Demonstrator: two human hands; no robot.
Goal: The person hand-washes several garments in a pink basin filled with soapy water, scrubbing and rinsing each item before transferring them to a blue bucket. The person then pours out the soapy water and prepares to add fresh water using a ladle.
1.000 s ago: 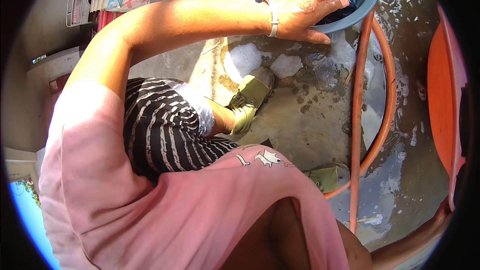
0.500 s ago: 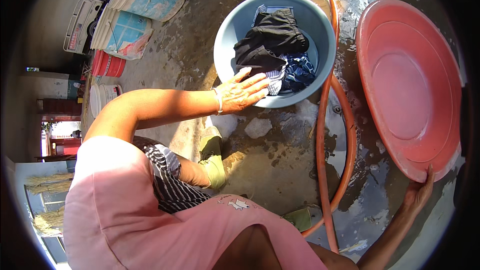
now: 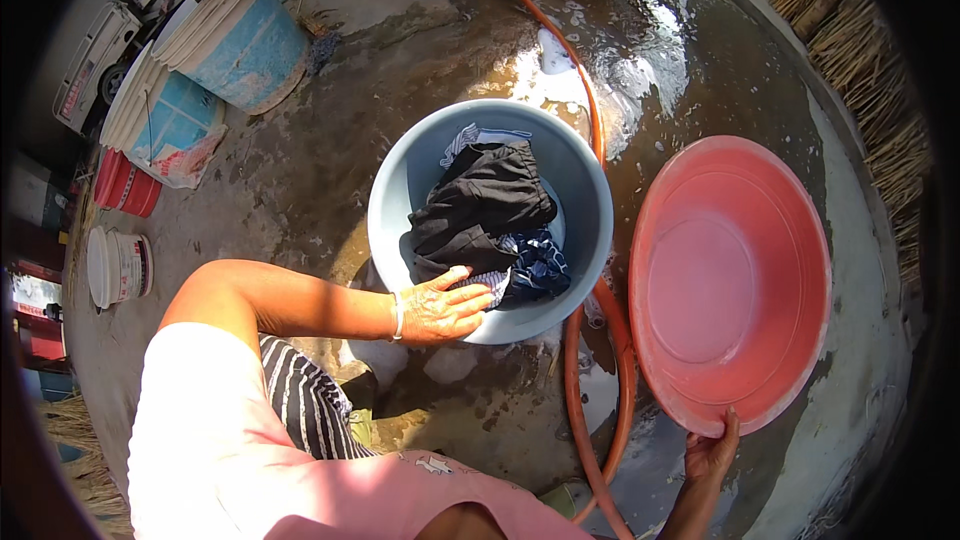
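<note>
A round blue-grey basin [image 3: 390, 225] stands on the wet ground in front of me. Inside it lie a crumpled black garment [image 3: 490, 190], a dark blue patterned cloth [image 3: 540, 262] and a striped piece of cloth [image 3: 492, 285]. My left hand [image 3: 445, 310], with a white bangle at the wrist, rests at the basin's near left rim, its fingers spread and reaching over the edge beside the striped cloth. To the right, my right hand [image 3: 712, 450] grips the near rim of a wide red basin [image 3: 700, 290], which holds nothing and looks tilted.
An orange hose [image 3: 580, 380] runs between the two basins and loops near me. Stacked buckets [image 3: 245, 50], a red bucket [image 3: 128, 183] and a white bucket [image 3: 120, 265] stand at the left. Dry stalk bundles [image 3: 870, 90] line the far right.
My view has shifted, so both basins sit lower and further left in the picture. My left hand stays at the blue-grey basin's rim, and my right hand keeps its grip on the red one.
</note>
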